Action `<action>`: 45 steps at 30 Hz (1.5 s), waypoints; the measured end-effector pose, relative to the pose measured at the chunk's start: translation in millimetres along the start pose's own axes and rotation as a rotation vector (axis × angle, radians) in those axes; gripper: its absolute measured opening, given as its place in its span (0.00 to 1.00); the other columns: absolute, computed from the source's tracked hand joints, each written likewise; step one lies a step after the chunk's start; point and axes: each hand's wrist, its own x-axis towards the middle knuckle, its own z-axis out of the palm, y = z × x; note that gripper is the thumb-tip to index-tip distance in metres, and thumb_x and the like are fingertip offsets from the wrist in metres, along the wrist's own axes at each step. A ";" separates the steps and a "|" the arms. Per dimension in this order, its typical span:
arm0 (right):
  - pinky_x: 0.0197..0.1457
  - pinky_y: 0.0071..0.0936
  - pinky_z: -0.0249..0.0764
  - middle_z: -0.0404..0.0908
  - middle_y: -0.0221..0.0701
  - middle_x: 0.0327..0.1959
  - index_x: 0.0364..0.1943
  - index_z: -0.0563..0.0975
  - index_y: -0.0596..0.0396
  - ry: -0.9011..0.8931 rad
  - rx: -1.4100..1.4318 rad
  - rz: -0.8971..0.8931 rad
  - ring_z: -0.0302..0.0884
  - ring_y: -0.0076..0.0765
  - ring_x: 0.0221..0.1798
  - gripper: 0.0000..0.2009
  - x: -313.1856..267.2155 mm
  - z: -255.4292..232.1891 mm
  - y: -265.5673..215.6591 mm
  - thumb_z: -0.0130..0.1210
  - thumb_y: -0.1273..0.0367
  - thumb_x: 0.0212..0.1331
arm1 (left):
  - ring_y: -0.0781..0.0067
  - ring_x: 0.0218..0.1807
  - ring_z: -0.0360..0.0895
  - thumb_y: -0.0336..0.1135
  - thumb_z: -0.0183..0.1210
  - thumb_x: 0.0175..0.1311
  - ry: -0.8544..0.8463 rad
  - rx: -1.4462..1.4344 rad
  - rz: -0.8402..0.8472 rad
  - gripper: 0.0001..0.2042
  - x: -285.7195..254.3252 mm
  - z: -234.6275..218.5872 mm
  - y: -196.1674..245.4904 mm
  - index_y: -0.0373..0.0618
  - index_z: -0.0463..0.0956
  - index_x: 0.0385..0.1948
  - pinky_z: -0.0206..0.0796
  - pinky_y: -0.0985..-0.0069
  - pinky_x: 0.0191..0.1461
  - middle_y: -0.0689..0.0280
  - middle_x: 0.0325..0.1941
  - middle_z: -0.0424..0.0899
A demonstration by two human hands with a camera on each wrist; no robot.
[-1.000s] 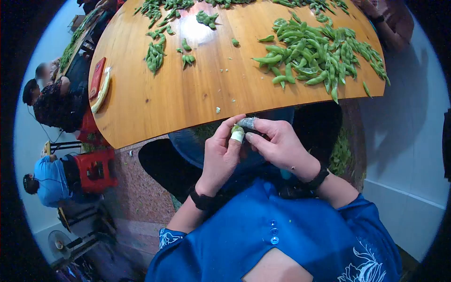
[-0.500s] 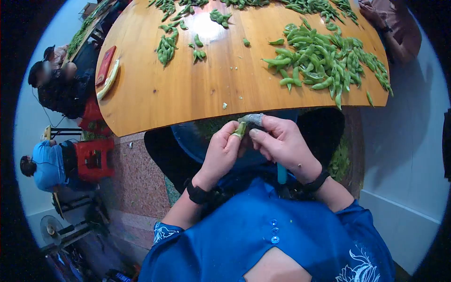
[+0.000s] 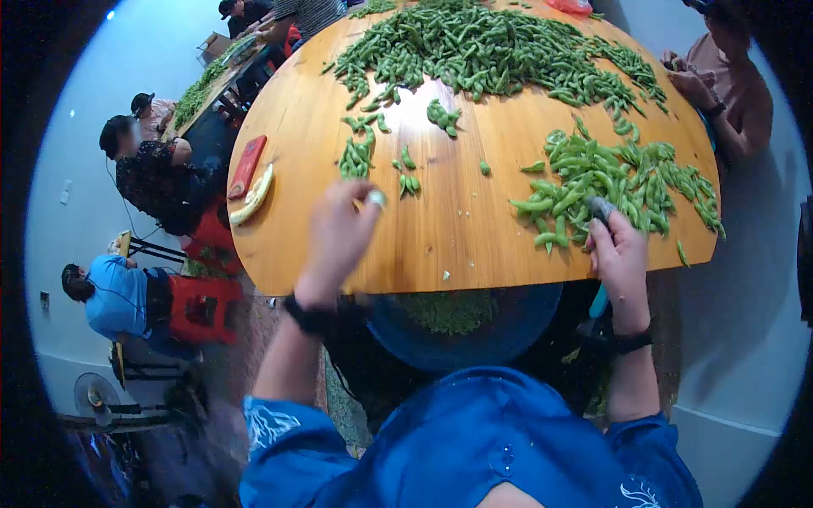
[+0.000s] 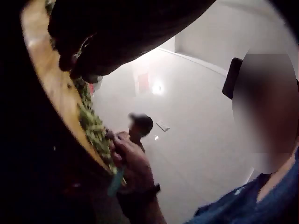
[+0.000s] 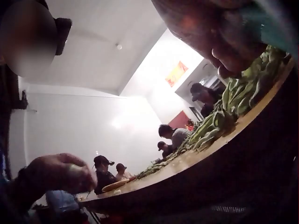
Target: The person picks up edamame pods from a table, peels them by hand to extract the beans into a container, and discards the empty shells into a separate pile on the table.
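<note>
My left hand (image 3: 339, 237), blurred in the head view, is raised over the left part of the wooden table (image 3: 322, 245), just below a small group of green bean pods (image 3: 356, 159). Its fingers are bent, and a pale piece (image 3: 377, 199) shows at the thumb tip; I cannot tell whether it holds anything. My right hand (image 3: 620, 262) reaches over the table's near edge, its grey-wrapped finger (image 3: 603, 207) right at a heap of lighter green pods (image 3: 610, 173). That hand grips a tool by its teal handle (image 3: 600, 302); the tool's other end is hidden.
A blue basin (image 3: 406, 339) with green scraps sits below the table edge. A large pod heap (image 3: 474, 51) lies at the back. At the left are a red flat object (image 3: 247, 168) and a pale curved strip (image 3: 252, 196). Another person (image 3: 737, 93) sits at the right.
My hands were together over the basin, with a green piece at the left thumb. They have parted and moved forward, left hand to the left, right hand to the pods. The view shows more table.
</note>
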 end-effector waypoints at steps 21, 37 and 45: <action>0.18 0.13 0.64 0.73 0.23 0.21 0.55 0.73 0.57 -0.438 0.280 0.124 0.65 0.14 0.15 0.16 -21.1 26.3 -39.4 0.46 0.71 0.64 | 0.80 0.28 0.78 0.30 0.58 0.61 -0.408 -0.436 -0.116 0.13 25.2 31.2 46.7 0.44 0.77 0.48 0.67 0.83 0.27 0.67 0.40 0.82; 0.20 0.12 0.61 0.71 0.18 0.21 0.45 0.77 0.55 -0.698 0.458 0.374 0.65 0.11 0.19 0.10 -62.5 39.0 -36.1 0.47 0.69 0.65 | 0.80 0.44 0.77 0.19 0.53 0.61 -0.316 -0.665 -0.143 0.19 -100.5 67.2 91.5 0.38 0.70 0.56 0.70 0.81 0.48 0.63 0.44 0.81; 0.21 0.12 0.60 0.70 0.17 0.20 0.47 0.77 0.54 -0.566 0.497 0.372 0.63 0.10 0.20 0.11 -81.5 52.8 -20.1 0.49 0.69 0.64 | 0.76 0.46 0.78 0.19 0.52 0.62 -0.276 -0.796 -0.207 0.16 -122.4 73.1 95.6 0.36 0.70 0.52 0.70 0.80 0.49 0.61 0.47 0.81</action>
